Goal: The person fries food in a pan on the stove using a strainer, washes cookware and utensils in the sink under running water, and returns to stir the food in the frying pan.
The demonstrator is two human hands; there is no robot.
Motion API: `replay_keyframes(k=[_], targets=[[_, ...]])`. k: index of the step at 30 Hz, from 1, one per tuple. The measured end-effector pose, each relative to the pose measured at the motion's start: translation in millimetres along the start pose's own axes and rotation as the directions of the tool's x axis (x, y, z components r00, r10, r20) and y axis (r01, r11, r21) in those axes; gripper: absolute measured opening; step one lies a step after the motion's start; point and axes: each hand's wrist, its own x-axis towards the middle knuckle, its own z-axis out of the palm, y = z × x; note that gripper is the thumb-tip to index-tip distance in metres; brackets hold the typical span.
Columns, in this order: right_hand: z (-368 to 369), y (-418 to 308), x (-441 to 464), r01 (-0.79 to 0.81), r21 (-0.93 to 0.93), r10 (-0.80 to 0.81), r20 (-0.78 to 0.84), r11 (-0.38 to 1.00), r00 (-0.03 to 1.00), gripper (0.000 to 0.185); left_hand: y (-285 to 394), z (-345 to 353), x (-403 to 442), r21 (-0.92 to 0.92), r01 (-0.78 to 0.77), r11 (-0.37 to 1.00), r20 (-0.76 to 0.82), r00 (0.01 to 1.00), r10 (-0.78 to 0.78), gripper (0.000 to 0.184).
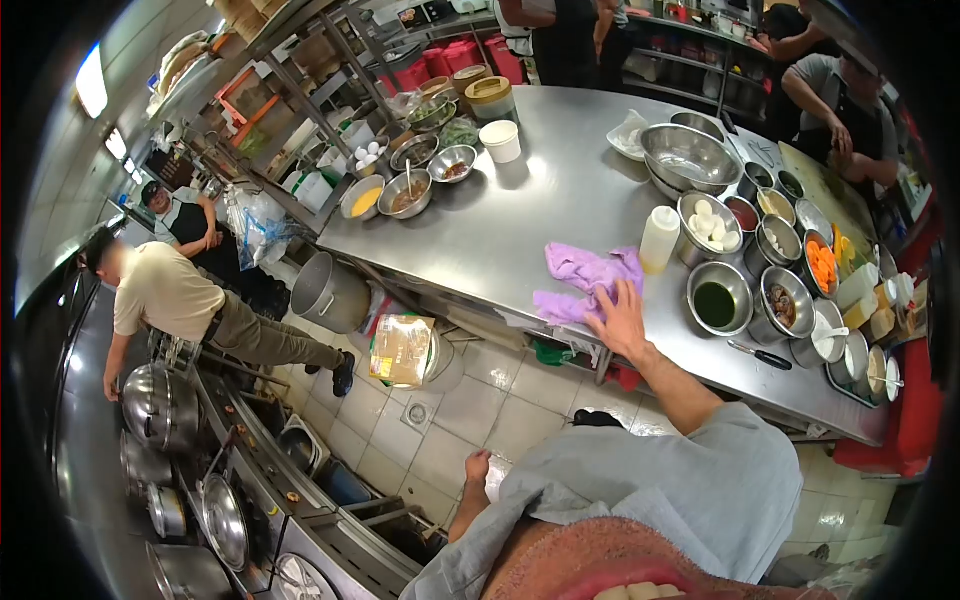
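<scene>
My right hand [624, 322] lies on a crumpled purple cloth [585, 275] at the near edge of the steel table [440, 250], its fingers pressed into the fabric. Just beyond that hand stands a squeeze bottle [659, 240] of pale yellow liquid. A steel bowl of dark green sauce [716, 302] and a bowl of peeled eggs [712, 228] are to its right. Low beside my body, over the tiled floor, my left hand [478, 466] is away from the table. Its fingers look curled, with nothing visible in them.
Bowls of ingredients, sliced carrots [821, 265] and a black-handled knife [760, 355] occupy the table's right side. More bowls and a white tub [500, 141] stand far left. A cardboard-topped bucket [403, 350] and a large pot [330, 292] are on the floor. Several people stand around.
</scene>
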Motion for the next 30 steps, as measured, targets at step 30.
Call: replay_keyframes(k=[30], targets=[[-181.5,-99.1,207.4,0.520,0.525,-0.011,-0.697,0.673,0.717,0.020,192.5,-113.9,-35.6,-0.002,-0.640,0.768,-0.472,0.678,0.564,0.019]])
